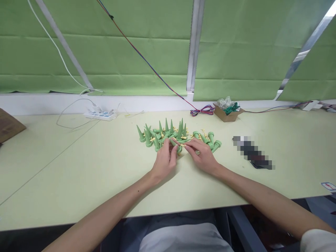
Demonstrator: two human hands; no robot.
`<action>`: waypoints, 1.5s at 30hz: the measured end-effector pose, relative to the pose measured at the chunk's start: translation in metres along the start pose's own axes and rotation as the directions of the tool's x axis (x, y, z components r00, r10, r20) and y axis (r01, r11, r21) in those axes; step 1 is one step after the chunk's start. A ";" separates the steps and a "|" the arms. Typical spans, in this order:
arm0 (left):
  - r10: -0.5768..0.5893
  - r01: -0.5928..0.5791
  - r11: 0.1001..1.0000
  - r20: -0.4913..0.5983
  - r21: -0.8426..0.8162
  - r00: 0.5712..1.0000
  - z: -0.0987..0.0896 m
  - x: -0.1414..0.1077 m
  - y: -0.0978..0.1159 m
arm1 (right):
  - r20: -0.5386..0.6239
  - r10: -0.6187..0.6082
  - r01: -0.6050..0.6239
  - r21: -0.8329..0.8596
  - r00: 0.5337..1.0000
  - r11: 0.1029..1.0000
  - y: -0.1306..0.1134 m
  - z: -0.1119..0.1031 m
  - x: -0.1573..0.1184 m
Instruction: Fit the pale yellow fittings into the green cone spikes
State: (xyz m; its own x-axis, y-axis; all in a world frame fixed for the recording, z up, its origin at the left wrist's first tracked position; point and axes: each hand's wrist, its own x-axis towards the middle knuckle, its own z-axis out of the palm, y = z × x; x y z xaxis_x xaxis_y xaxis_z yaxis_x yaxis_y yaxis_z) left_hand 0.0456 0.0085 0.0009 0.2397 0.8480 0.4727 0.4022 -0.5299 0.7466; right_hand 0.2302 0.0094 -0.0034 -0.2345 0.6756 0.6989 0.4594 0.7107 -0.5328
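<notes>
My left hand (166, 159) is closed on a green plastic cone (173, 142), its tip slanting up to the left between thumb and fingers. Close beside it, my right hand (201, 155) pinches a small yellow piece (183, 145) at the cone's wider end; whether the two parts touch I cannot tell. Behind both hands lies a pile of similar green cones (166, 125), several standing upright with points up and others on their sides. Little yellow pieces (202, 131) are scattered among them. My fingers hide part of the pile.
A small cardboard box (226, 116) with clear plastic and green material stands at the back, beside a coiled red and blue cable (202, 111). A white power strip (101, 114) is at back left. A blurred dark object (254, 154) lies right. Brown cardboard (10, 125) sits far left.
</notes>
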 end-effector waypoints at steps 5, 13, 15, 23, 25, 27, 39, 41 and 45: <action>0.007 -0.007 1.000 0.028 -0.020 1.000 0.001 0.000 0.000 | 0.050 0.019 -0.021 0.043 0.999 0.999 0.002 -0.002 0.001; 0.054 -0.053 0.998 0.031 -0.042 0.998 0.002 0.000 -0.001 | 0.072 0.067 -0.071 0.054 0.995 0.996 0.003 -0.001 0.000; 0.057 -0.055 0.998 0.031 -0.038 0.998 0.002 0.000 -0.001 | 0.083 0.072 -0.077 0.063 0.994 0.995 0.003 -0.001 0.000; 0.040 -0.038 0.999 0.049 -0.034 0.998 0.001 -0.001 -0.003 | 0.133 0.094 -0.107 0.094 0.987 0.990 0.005 -0.002 0.001; 0.038 -0.036 0.999 0.054 -0.029 0.998 0.001 -0.001 -0.003 | 0.143 0.099 -0.113 0.093 0.985 0.989 0.007 -0.002 0.001; 0.040 -0.039 0.999 0.058 -0.020 0.997 0.001 -0.001 -0.003 | 0.147 0.101 -0.115 0.090 0.984 0.989 0.008 -0.002 0.001; 0.050 -0.049 0.999 0.120 -0.015 0.992 0.000 -0.002 -0.002 | 0.136 0.100 -0.104 0.027 0.986 0.994 0.006 -0.001 0.002; 0.059 -0.057 0.998 0.121 -0.019 0.991 0.000 -0.003 -0.002 | 0.144 0.111 -0.114 0.011 0.983 0.993 0.006 0.000 0.002; 0.074 -0.071 0.997 0.120 -0.023 0.990 0.001 -0.003 -0.003 | 0.178 0.150 -0.155 0.010 0.973 0.988 0.007 0.001 0.001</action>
State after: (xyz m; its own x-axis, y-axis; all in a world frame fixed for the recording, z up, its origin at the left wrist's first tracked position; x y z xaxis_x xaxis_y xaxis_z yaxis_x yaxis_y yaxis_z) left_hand 0.0441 0.0076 -0.0031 0.3731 0.8018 0.4667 0.3638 -0.5892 0.7214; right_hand 0.2324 0.0153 -0.0073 -0.3112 0.7988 0.5149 0.4816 0.5996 -0.6392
